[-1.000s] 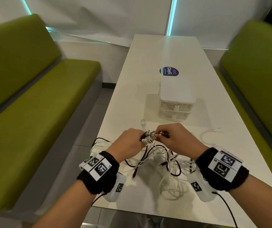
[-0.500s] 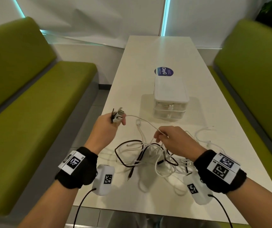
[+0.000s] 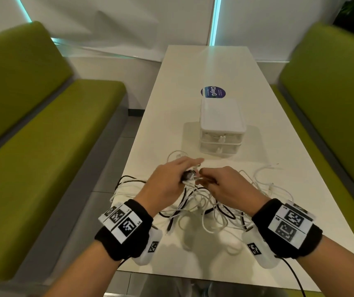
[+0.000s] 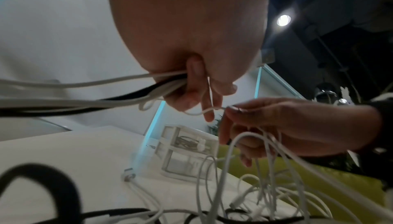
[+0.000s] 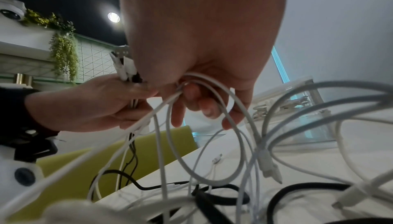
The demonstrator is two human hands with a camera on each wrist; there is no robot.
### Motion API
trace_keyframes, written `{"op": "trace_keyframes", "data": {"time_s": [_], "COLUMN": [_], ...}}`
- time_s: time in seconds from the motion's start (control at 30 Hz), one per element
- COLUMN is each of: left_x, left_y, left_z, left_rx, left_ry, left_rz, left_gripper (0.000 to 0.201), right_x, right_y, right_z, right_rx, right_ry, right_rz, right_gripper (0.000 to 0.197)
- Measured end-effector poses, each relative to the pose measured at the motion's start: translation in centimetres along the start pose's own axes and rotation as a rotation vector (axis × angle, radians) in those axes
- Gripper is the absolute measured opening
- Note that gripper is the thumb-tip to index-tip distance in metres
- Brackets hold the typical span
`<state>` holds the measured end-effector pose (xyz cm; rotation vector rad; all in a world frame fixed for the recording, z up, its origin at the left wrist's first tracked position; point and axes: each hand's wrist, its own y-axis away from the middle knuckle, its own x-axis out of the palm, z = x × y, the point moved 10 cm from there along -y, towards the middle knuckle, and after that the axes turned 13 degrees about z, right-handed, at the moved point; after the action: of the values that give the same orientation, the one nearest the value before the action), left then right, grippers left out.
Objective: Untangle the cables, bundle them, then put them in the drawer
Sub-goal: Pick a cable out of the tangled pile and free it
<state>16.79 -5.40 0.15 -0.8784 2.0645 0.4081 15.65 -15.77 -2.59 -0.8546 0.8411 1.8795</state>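
A tangle of white and black cables (image 3: 204,209) lies on the white table (image 3: 193,67) near its front edge. Just above the tangle, my left hand (image 3: 190,172) grips a bunch of cable ends (image 5: 125,69), white and black leads trailing from its fingers (image 4: 191,83). My right hand (image 3: 204,179) meets it from the right, fingers (image 5: 197,99) curled round white cable loops and pinching a thin white cable (image 4: 204,111). The small white two-drawer unit (image 3: 221,129) stands behind the hands, both drawers shut.
Green benches (image 3: 43,136) flank the table on both sides. A round blue sticker (image 3: 213,92) lies behind the drawer unit. Loose white cable ends (image 3: 266,168) reach toward the right edge. Black wrist-camera leads hang off the front edge.
Half a second ago my left hand was held up and out to the left with the cable ends; it has come back to meet the right hand above the tangle.
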Motion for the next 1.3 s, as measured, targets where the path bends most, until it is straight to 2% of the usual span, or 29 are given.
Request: {"op": "trace_keyframes", "data": {"time_s": [0.03,0.1,0.17,0.33,0.47,0.53,0.67,0.73,0.83,1.0,1.1,1.17,1.3], "left_x": [0.7,1.8,2.3,0.8,-1.0,-1.6,-3.4,-4.0,-3.9,-6.2,-5.5,-4.6,-3.8], "left_y": [-0.4,-0.8,-0.8,-0.3,-0.2,-0.1,1.0,1.3,1.5,3.3,3.3,2.8,2.0], "left_z": [-0.1,0.2,0.4,0.8,1.8,2.4,5.0,5.8,6.1,8.6,9.4,8.5,3.9], "left_rx": [-0.034,-0.117,-0.155,-0.153,-0.213,-0.245,-0.336,-0.366,-0.383,-0.500,-0.558,-0.517,-0.238], "left_ry": [-0.061,-0.156,-0.191,-0.174,-0.109,-0.020,0.317,0.377,0.293,0.265,0.153,0.025,-0.004], "left_rz": [0.054,0.146,0.177,0.047,-0.090,-0.139,-0.307,-0.333,-0.298,-0.436,-0.321,-0.255,-0.309], "left_gripper": [0.070,0.053,0.035,0.024,0.023,0.024,0.030,0.032,0.030,0.030,0.030,0.035,0.074], "right_x": [0.1,0.5,1.1,1.5,0.7,0.0,0.0,0.5,0.9,1.6,2.1,2.1,2.4], "right_y": [0.0,0.0,0.1,0.3,0.1,0.1,0.1,0.3,0.5,0.6,0.7,0.6,0.4], "right_z": [0.1,0.2,-0.1,-0.8,-0.2,0.1,0.0,0.2,0.3,-1.2,-2.0,-1.8,-1.1], "right_rx": [-0.005,-0.004,0.009,0.041,0.039,0.046,0.082,0.090,0.111,0.154,0.156,0.152,0.154], "right_ry": [-0.010,-0.010,0.000,-0.011,-0.027,-0.030,-0.030,-0.035,-0.046,-0.010,-0.002,0.022,0.078], "right_rz": [0.012,0.044,0.070,0.064,0.034,0.010,0.008,0.010,0.025,0.093,0.116,0.108,0.123], "right_gripper": [0.015,0.016,0.017,0.053,0.048,0.047,0.043,0.038,0.037,0.041,0.048,0.049,0.042]}}
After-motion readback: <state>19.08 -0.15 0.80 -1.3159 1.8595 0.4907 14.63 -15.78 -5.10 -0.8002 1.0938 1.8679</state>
